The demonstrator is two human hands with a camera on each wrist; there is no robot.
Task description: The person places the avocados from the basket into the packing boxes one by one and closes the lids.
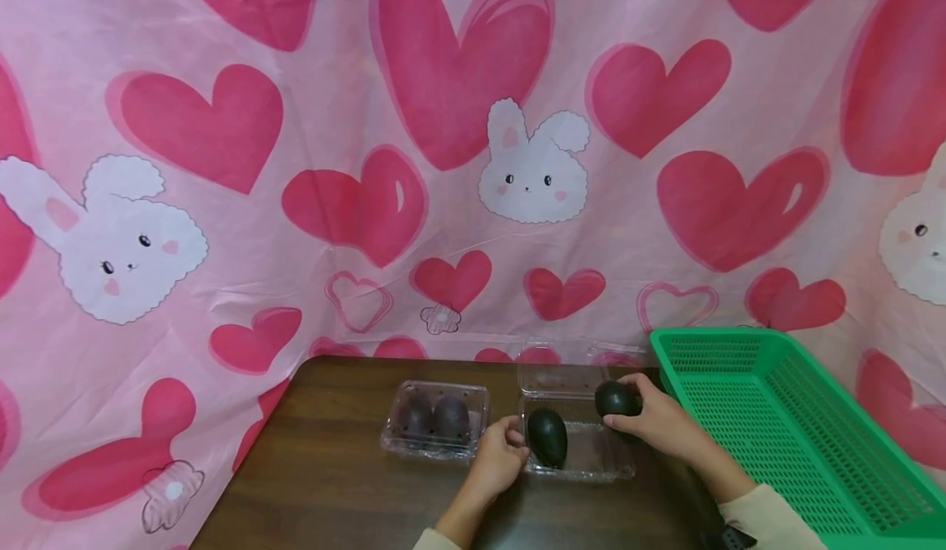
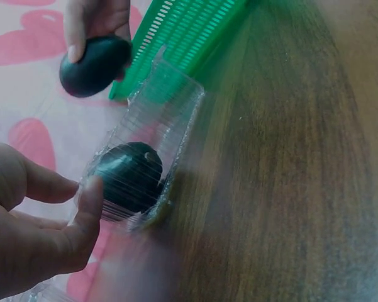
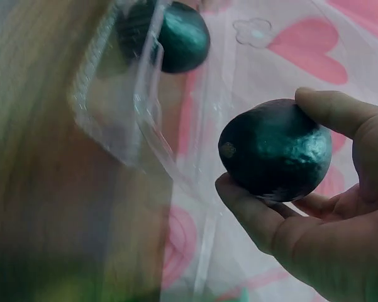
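My right hand (image 1: pixel 661 420) grips a dark green avocado (image 1: pixel 617 400) between thumb and fingers, above the right side of an open clear plastic clamshell container (image 1: pixel 594 458). The right wrist view shows this avocado (image 3: pixel 273 151) up close, apart from the container. A second avocado (image 1: pixel 548 437) lies in the container's left half. At the container's left edge, my left hand (image 1: pixel 498 456) pinches the plastic wall, thumb against fingers; in the left wrist view the thumb (image 2: pixel 90 200) is on the near side. The raised lid (image 1: pixel 562 372) leans back toward the cloth.
To the left stands a closed clear clamshell (image 1: pixel 434 443) with two dark avocados inside. A large green perforated basket (image 1: pixel 798 435) occupies the right side. The brown wooden table (image 1: pixel 318 468) ends at a pink cloth (image 1: pixel 443 230) with hearts and rabbits hanging behind it.
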